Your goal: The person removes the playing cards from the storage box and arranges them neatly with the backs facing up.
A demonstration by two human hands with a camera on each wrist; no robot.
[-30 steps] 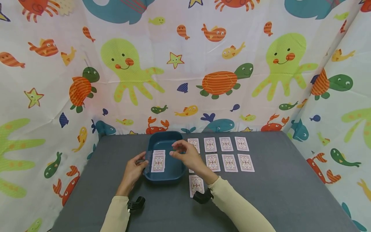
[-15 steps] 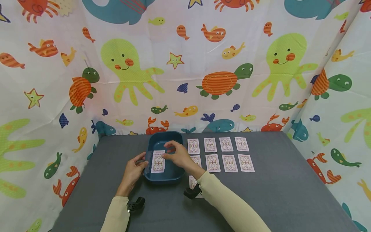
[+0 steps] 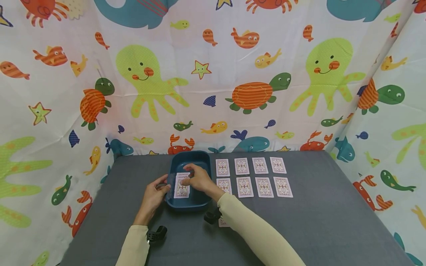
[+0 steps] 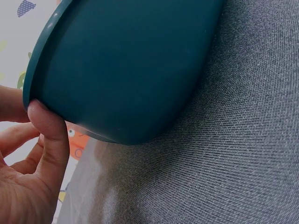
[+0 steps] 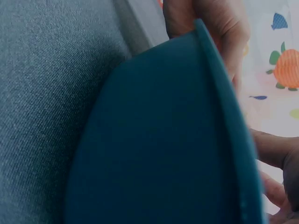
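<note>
A dark teal plastic tray [image 3: 196,204] stands on the table with a small stack of face-down playing cards [image 3: 181,191] inside. At the tray's left rim, my left hand [image 3: 152,195] pinches the edge between thumb and fingers; the left wrist view shows the thumb [image 4: 49,123] against the rim. My right hand [image 3: 199,180] is over the tray, its thumb and index finger apart above the right side of the stack. Whether they touch a card cannot be seen. In the right wrist view, the tray wall [image 5: 154,135] partly hides the fingers.
Face-down cards lie in two rows right of the tray, among them a far corner card [image 3: 278,165]. One more card [image 3: 223,222] shows partly beneath the right forearm. The grey table [image 3: 326,214] ends at a sea-animal curtain [image 3: 213,107].
My right hand has moved left and slightly down, from the tray's right side to over the card stack. The left hand stays at the rim.
</note>
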